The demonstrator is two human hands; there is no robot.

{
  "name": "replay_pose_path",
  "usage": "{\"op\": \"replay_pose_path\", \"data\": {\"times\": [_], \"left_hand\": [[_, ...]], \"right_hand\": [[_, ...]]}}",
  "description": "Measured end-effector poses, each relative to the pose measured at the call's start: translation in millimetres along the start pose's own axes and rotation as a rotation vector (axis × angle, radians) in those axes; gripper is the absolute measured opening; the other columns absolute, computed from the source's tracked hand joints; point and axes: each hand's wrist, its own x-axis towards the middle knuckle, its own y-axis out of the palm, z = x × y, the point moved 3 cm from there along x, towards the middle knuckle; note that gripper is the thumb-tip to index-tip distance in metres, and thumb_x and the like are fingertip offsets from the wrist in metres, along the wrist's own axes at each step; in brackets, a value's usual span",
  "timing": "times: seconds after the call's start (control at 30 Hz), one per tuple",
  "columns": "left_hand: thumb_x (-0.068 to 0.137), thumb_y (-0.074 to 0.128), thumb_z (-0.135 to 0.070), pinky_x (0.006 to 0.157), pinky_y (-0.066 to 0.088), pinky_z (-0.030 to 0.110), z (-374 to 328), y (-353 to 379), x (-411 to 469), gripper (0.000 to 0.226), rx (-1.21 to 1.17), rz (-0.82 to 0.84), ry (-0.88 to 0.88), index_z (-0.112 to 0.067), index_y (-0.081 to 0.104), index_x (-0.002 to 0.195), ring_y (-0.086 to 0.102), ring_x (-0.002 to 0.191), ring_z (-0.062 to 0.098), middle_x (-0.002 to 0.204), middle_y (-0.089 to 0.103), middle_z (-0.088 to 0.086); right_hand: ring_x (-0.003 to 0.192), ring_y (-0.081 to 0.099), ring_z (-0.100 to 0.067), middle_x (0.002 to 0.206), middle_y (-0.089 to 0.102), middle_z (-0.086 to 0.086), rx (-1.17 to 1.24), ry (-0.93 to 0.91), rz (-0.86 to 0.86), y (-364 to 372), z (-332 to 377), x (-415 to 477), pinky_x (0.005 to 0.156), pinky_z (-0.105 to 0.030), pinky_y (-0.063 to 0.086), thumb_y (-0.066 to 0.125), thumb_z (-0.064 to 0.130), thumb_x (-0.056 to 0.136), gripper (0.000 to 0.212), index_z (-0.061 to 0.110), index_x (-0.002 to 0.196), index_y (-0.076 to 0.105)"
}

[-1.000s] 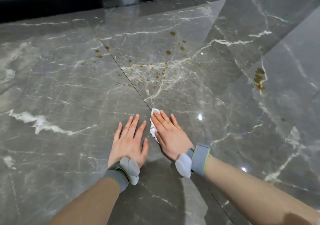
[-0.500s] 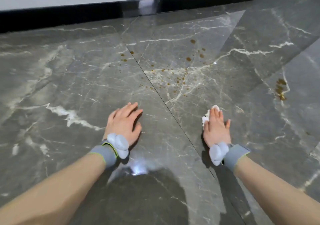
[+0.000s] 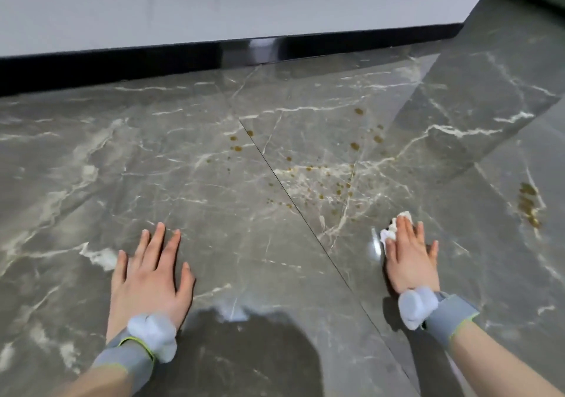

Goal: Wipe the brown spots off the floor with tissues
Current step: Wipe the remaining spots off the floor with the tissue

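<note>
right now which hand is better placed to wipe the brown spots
Right. The right hand presses the tissue on the floor just short of the brown spots; the left hand lies flat and bare, farther away.

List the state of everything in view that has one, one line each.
left hand: flat on the floor, fingers spread, holding nothing.
right hand: fingers straight, pressing the tissue down.
tissue: crumpled, white, under the right fingers.
scattered brown spots: unwiped, ahead of the tissue.
brown patch: unwiped, far right.
</note>
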Motion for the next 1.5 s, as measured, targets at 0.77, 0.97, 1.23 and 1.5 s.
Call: {"op": "replay_pose_path", "data": {"times": [0.77, 0.97, 1.23, 1.5], "left_hand": [[0.081, 0.032, -0.039, 0.105, 0.016, 0.042, -1, -2, 1, 0.058, 0.031, -0.069, 0.000, -0.015, 0.054, 0.128, 0.039, 0.129, 0.025, 0.139, 0.048, 0.008], [0.080, 0.033, -0.038, 0.106, 0.015, 0.041, -1, -4, -2, 0.057, 0.024, -0.096, 0.001, -0.016, 0.054, 0.128, 0.038, 0.129, 0.024, 0.140, 0.048, 0.007], [0.081, 0.033, -0.039, 0.110, 0.004, 0.034, 1, -5, -4, 0.057, 0.004, -0.035, -0.011, -0.017, 0.053, 0.130, 0.036, 0.133, 0.021, 0.143, 0.044, 0.004], [0.082, 0.033, -0.037, 0.111, 0.006, 0.038, -1, -5, -4, 0.057, -0.006, -0.058, 0.011, -0.015, 0.052, 0.131, 0.035, 0.133, 0.023, 0.143, 0.044, 0.006]], "right_hand": [[0.143, 0.003, -0.025, 0.155, 0.012, -0.008, 0.096, -0.045, -0.072, 6, 71, 37, 0.115, -0.041, 0.002, 0.031, 0.017, 0.097, 0.051, 0.006, 0.145, 0.016], [0.142, 0.010, -0.028, 0.155, 0.011, -0.011, 0.142, -0.485, -0.015, 28, 174, -4, 0.115, -0.043, 0.005, 0.026, 0.014, 0.092, 0.055, 0.011, 0.146, 0.014], [0.143, 0.005, -0.018, 0.153, 0.020, -0.005, 0.076, -0.801, -0.035, 26, 183, -21, 0.116, -0.042, 0.001, 0.022, 0.022, 0.090, 0.053, 0.011, 0.141, 0.030], [0.143, 0.005, -0.026, 0.154, 0.008, -0.014, 0.043, 0.078, -0.007, 1, 96, 44, 0.115, -0.046, 0.001, 0.038, 0.006, 0.089, 0.060, 0.002, 0.144, 0.014]]}}
